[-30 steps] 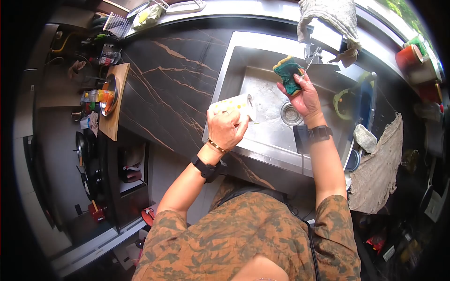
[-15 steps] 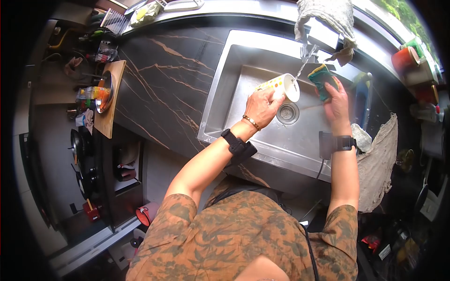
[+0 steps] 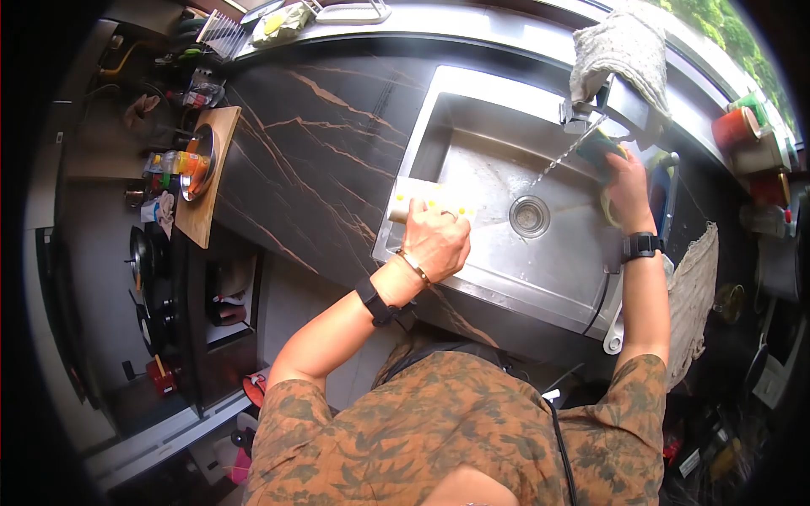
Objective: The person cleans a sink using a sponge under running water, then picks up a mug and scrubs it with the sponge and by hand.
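A white paper cup (image 3: 411, 191) with yellow and orange dots lies on its side over the sink's left part. My left hand (image 3: 436, 241) is closed around it, hiding some of its body. On the right, beside the faucet (image 3: 584, 116), my right hand (image 3: 629, 192) grips a dark green sponge (image 3: 597, 150). Water (image 3: 558, 158) runs down in a slanting stream, right by the sponge, into the steel sink (image 3: 485, 169). The stream lands near the round drain (image 3: 530, 217).
A grey cloth (image 3: 620, 55) drapes over the faucet area; another cloth (image 3: 693, 312) hangs right of the sink. On the dark veined counter's (image 3: 304, 160) left end stands a wooden board (image 3: 223, 160) with a metal pan. An orange container (image 3: 734, 128) stands at the far right.
My left hand has carried the cup from near the drain to the sink's left side. My right hand has moved right, with the sponge now close to the faucet's stream. The view has shifted slightly.
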Tool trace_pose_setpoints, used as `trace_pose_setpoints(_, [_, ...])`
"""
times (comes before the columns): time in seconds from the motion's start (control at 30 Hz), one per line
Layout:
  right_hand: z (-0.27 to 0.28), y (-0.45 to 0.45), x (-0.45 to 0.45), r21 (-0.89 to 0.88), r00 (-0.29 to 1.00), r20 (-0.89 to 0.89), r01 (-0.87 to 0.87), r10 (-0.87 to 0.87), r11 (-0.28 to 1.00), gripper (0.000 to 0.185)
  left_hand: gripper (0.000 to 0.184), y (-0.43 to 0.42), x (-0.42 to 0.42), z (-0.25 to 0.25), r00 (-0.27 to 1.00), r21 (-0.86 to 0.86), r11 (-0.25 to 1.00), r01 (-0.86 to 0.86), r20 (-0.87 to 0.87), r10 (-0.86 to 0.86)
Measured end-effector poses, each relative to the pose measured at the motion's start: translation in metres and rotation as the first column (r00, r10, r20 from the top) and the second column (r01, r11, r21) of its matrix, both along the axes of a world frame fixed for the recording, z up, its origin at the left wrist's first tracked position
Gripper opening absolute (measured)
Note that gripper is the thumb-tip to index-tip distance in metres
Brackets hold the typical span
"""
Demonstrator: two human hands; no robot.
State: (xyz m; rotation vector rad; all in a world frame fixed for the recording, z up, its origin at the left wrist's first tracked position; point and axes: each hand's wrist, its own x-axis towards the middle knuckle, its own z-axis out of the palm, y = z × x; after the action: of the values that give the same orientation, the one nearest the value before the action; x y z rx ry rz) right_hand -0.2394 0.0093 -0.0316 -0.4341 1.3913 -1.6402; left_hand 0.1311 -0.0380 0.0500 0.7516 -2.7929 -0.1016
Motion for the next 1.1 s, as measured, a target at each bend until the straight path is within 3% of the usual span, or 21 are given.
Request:
trace_pose_setpoints(0.1, [-0.003,-0.018,-0.019,0.089,0.997,-0.046,-0.058,0.062,0.994,0.022,0.011,-0.001,0.017,0.005,0.998,-0.026,0.999,0.024,0.053,-0.023])
trace_pose_setpoints(0.13, [-0.002,-0.018,-0.015,0.068,0.997,-0.068,-0.035,0.039,0.997,0.028,0.014,-0.003,0.022,0.005,1.000,-0.001,1.000,0.005,0.014,-0.005])
trace_pose_setpoints(0.2, [0.001,-0.010,0.007,-0.041,0.974,-0.198,-0.116,0.106,0.992,0.029,0.017,-0.008,0.032,0.010,0.990,0.144,0.986,-0.080,-0.104,0.096])
trace_pose_setpoints(0.23, [0.009,-0.003,0.024,-0.052,0.979,-0.165,-0.132,0.121,0.990,0.029,0.018,-0.010,0.039,0.014,0.976,0.219,0.969,-0.112,-0.157,0.148])
trace_pose_setpoints(0.27, [0.017,0.003,0.042,-0.063,0.982,-0.133,-0.146,0.137,0.987,0.030,0.024,-0.013,0.045,0.019,0.970,0.326,0.932,-0.160,-0.126,0.210])
trace_pose_setpoints(0.3, [0.029,0.012,0.061,-0.032,0.991,0.000,-0.136,0.136,0.990,0.031,0.022,-0.015,0.053,0.016,0.935,0.502,0.854,-0.139,-0.219,0.280])
trace_pose_setpoints(0.37, [0.029,0.034,0.094,-0.001,0.996,0.017,-0.086,0.086,0.996,0.030,0.019,-0.016,0.069,0.000,0.824,0.787,0.617,-0.015,-0.340,0.454])
trace_pose_setpoints(0.4, [0.025,0.044,0.109,0.045,0.998,0.053,-0.034,0.031,0.998,0.029,0.021,-0.014,0.077,-0.003,0.806,0.799,0.600,0.033,-0.376,0.457])
trace_pose_setpoints(0.5, [0.028,0.070,0.147,0.158,0.998,-0.007,0.064,-0.064,0.985,0.030,0.021,-0.014,0.091,-0.010,0.861,0.635,0.768,0.080,-0.433,0.268])
trace_pose_setpoints(0.53, [0.031,0.075,0.154,0.171,0.996,-0.072,0.072,-0.060,0.983,0.030,0.033,-0.015,0.085,-0.004,0.889,0.565,0.821,0.087,-0.416,0.192])
trace_pose_setpoints(0.57, [0.033,0.080,0.161,0.187,0.989,-0.135,0.078,-0.053,0.979,0.031,0.031,-0.018,0.078,0.005,0.936,0.420,0.900,0.114,-0.349,0.045])
trace_pose_setpoints(0.63, [0.042,0.084,0.180,0.197,0.951,-0.290,0.166,-0.104,0.966,0.031,0.022,-0.021,0.059,0.016,0.924,0.174,0.943,0.284,-0.312,-0.220])
trace_pose_setpoints(0.7, [0.052,0.087,0.201,0.185,0.890,-0.440,0.219,-0.118,0.958,0.031,0.019,-0.025,0.038,0.021,0.909,0.007,0.919,0.395,-0.147,-0.390])
trace_pose_setpoints(0.8, [0.067,0.087,0.228,0.104,0.780,-0.611,0.247,-0.134,0.963,0.027,0.014,-0.021,0.019,0.036,0.856,-0.171,0.865,0.472,0.323,-0.404])
trace_pose_setpoints(0.9, [0.082,0.095,0.240,0.163,0.677,-0.725,0.349,-0.128,0.923,0.027,0.018,-0.035,0.019,0.047,0.802,-0.197,0.865,0.461,0.510,-0.311])
trace_pose_setpoints(1.03, [0.079,0.113,0.249,0.177,0.706,-0.662,0.473,-0.251,0.863,0.027,0.013,-0.074,0.046,0.047,0.912,-0.079,0.929,0.362,0.238,-0.335])
trace_pose_setpoints(1.1, [0.078,0.115,0.261,0.165,0.826,-0.451,0.449,-0.338,0.878,0.030,0.022,-0.085,0.066,0.043,0.932,0.058,0.936,0.346,-0.139,-0.336])
